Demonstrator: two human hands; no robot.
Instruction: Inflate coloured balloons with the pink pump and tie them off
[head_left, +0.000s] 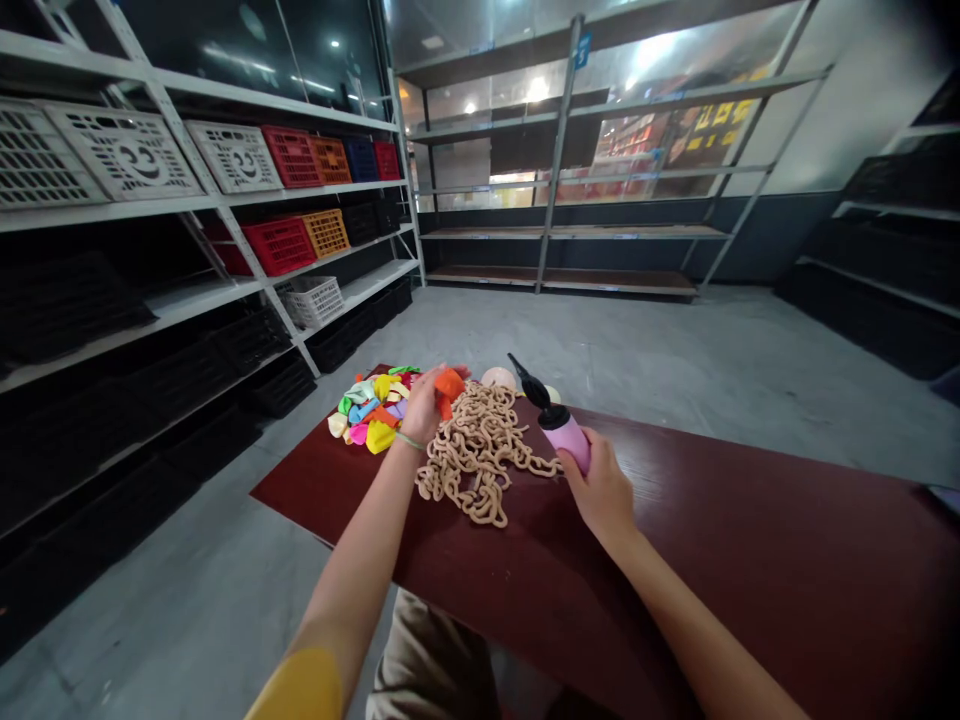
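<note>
Yellow sleeve [298,688] at the lower edge, on the left arm; khaki trousers [427,660] are seen below the near edge of the table [750,540], which has a dark red top.

Right hand [600,490]: closed around the pink barrel of a pump [566,438], which is held tilted, with its black nozzle pointed up and to the left, over the table.

Left hand [424,408]: raised over the table, fingers curled, with an orange balloon [449,390] pinched at the fingertips. A thin pale green band [409,440] is worn on the wrist.

Tan chain [476,455]: heaped on the table between the two hands, formed of twisted links, its end reaching to just beside the pump. Loose balloons [367,412] in yellow, pink, blue, green and cream are piled just left of the chain, beneath the left hand. A round peach balloon [499,378] is placed beyond the chain, partly hidden by it.

Grey floor [622,350] is seen past the table. White shelves [225,195] stand at left, stocked with white, red, orange and blue crates [292,156] above and black crates [187,375] below. Metal shelving [562,230] with brown boards is set against the far glass wall [637,130].
</note>
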